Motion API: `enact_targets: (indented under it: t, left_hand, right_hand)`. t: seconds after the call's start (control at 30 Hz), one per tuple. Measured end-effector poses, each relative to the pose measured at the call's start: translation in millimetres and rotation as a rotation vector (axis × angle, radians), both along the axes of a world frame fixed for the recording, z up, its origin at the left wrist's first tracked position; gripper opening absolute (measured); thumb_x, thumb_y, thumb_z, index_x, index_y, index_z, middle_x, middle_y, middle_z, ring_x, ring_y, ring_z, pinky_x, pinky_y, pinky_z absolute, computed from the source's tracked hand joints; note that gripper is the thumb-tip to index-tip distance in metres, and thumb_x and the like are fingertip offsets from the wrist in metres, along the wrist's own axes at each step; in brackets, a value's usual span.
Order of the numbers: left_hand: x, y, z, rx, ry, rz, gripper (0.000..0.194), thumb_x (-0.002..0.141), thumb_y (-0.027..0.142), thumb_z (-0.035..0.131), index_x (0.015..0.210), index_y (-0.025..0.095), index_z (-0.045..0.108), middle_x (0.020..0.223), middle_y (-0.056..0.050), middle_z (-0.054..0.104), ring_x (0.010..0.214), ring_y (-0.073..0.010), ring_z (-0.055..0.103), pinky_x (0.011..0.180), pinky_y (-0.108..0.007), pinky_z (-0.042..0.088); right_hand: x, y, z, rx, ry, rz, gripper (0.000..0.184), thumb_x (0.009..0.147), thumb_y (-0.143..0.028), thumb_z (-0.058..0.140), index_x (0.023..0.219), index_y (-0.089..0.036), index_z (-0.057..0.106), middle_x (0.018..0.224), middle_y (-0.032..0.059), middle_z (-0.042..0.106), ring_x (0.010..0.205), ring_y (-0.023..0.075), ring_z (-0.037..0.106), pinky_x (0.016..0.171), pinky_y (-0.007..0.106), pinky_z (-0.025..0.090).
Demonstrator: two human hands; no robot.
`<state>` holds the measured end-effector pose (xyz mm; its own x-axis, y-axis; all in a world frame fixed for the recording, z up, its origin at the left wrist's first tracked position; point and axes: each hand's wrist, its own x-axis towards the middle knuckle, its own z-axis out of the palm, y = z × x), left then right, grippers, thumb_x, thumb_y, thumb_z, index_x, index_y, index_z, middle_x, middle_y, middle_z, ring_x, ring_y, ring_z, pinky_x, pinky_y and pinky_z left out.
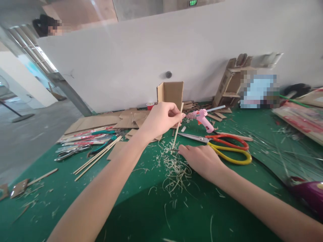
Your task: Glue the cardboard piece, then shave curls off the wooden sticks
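Observation:
My left hand [164,117] pinches a thin wooden stick [177,132] near its upper end. The stick slants downward, its lower end just above a pile of curly wood shavings [176,171]. At that lower end, my right hand [200,159] is closed on a small, thin dark blade [174,150], which meets the stick; its handle is hidden in the fingers. Just behind my right hand lie scissors [209,138] with orange and yellow handles. A pink glue gun [204,120] with a glue stick in it lies beyond them.
Loose wooden sticks [97,159], pliers [101,148] and cardboard pieces [101,122] lie to the left on the green table [141,218]. A folded cardboard piece [174,92] stands by the wall. A purple tool [309,195] sits at right. Another person's head [46,26] shows beyond the partition.

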<state>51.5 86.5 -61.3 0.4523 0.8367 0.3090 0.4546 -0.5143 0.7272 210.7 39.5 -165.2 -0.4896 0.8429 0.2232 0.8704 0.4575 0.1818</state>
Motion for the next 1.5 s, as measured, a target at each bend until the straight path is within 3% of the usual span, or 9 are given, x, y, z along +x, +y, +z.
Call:
enact_targets:
  t: [0.2, 0.27, 0.43, 0.7, 0.83, 1.0, 1.23, 1.37, 1.5]
  left_hand:
    - [1, -1, 0.3, 0.087, 0.041, 0.012, 0.018, 0.078, 0.033, 0.052, 0.069, 0.018, 0.053, 0.068, -0.003, 0.066, 0.065, -0.0133, 0.061, 0.061, -0.027, 0.047]
    - [1, -2, 0.4, 0.096, 0.04, 0.014, 0.018, 0.078, 0.033, 0.052, 0.069, 0.018, 0.053, 0.068, -0.003, 0.066, 0.064, -0.0135, 0.061, 0.061, -0.027, 0.047]
    - [1, -2, 1.8, 0.04, 0.024, 0.015, 0.016, 0.078, 0.031, 0.052, 0.069, 0.018, 0.052, 0.069, -0.004, 0.067, 0.065, -0.0136, 0.063, 0.062, -0.026, 0.048]
    - [0, -1, -0.3, 0.054, 0.024, 0.013, 0.019, 0.079, 0.034, 0.052, 0.069, 0.018, 0.052, 0.067, -0.003, 0.066, 0.064, -0.0137, 0.062, 0.061, -0.027, 0.048]
    - [1, 0, -0.3, 0.015, 0.005, 0.019, 0.02, 0.078, 0.036, 0.053, 0.069, 0.018, 0.051, 0.07, -0.005, 0.066, 0.066, -0.0141, 0.063, 0.063, -0.026, 0.049]
    - [0, 3, -0.2, -0.002, 0.014, 0.037, 0.02, 0.077, 0.036, 0.055, 0.069, 0.018, 0.052, 0.07, -0.005, 0.066, 0.065, -0.0142, 0.063, 0.062, -0.027, 0.049]
    - [-2, 4, 0.2, -0.01, -0.011, -0.006, 0.018, 0.078, 0.034, 0.055, 0.07, 0.017, 0.054, 0.07, -0.005, 0.066, 0.066, -0.0136, 0.064, 0.062, -0.025, 0.051]
    - [-2, 4, -0.2, -0.028, -0.025, -0.023, 0.018, 0.078, 0.033, 0.054, 0.072, 0.016, 0.055, 0.073, -0.005, 0.066, 0.067, -0.0133, 0.064, 0.063, -0.025, 0.051]
    - [-2, 7, 0.0, -0.066, -0.037, -0.016, 0.016, 0.078, 0.031, 0.053, 0.073, 0.015, 0.055, 0.076, -0.005, 0.066, 0.067, -0.0134, 0.064, 0.063, -0.026, 0.051]
  right_hand:
    - [8, 4, 15.3, 0.231, 0.046, -0.137, 0.031, 0.093, -0.031, 0.025, 0.085, -0.019, 0.052, 0.06, 0.0021, 0.06, 0.046, 0.0115, 0.051, 0.045, 0.028, 0.009]
    - [7, 3, 15.3, 0.193, 0.023, -0.139, 0.029, 0.092, -0.03, 0.027, 0.085, -0.02, 0.053, 0.057, 0.0018, 0.059, 0.046, 0.0126, 0.051, 0.045, 0.027, 0.009]
    - [-1, -1, 3.1, -0.015, -0.016, 0.018, 0.016, 0.082, -0.013, 0.04, 0.084, -0.022, 0.053, 0.065, -0.0011, 0.063, 0.047, 0.0124, 0.053, 0.045, 0.028, 0.009]
    - [8, 3, 16.8, 0.25, 0.062, -0.106, 0.021, 0.09, -0.024, 0.033, 0.086, -0.02, 0.053, 0.067, 0.0014, 0.063, 0.049, 0.0106, 0.052, 0.045, 0.027, 0.009]
    - [5, 3, 12.0, 0.157, 0.047, -0.123, 0.026, 0.091, -0.029, 0.029, 0.084, -0.019, 0.053, 0.057, 0.0016, 0.059, 0.043, 0.0111, 0.05, 0.044, 0.027, 0.01]
    - [-1, 1, -0.9, -0.052, 0.034, -0.007, 0.019, 0.089, -0.026, 0.036, 0.084, -0.022, 0.053, 0.064, -0.0011, 0.062, 0.044, 0.0102, 0.05, 0.045, 0.027, 0.012]
    - [11, 6, 18.1, 0.236, 0.099, -0.133, 0.035, 0.093, -0.035, 0.024, 0.083, -0.019, 0.054, 0.058, 0.0005, 0.06, 0.043, 0.0096, 0.047, 0.046, 0.028, 0.008]
    - [11, 10, 14.8, 0.202, 0.1, -0.145, 0.035, 0.093, -0.036, 0.023, 0.085, -0.02, 0.054, 0.054, -0.0004, 0.057, 0.041, 0.0095, 0.044, 0.047, 0.027, 0.009]
    - [5, 8, -1.1, 0.076, 0.092, -0.034, 0.028, 0.091, -0.032, 0.031, 0.081, -0.021, 0.054, 0.059, -0.0001, 0.059, 0.044, 0.009, 0.044, 0.047, 0.028, 0.011]
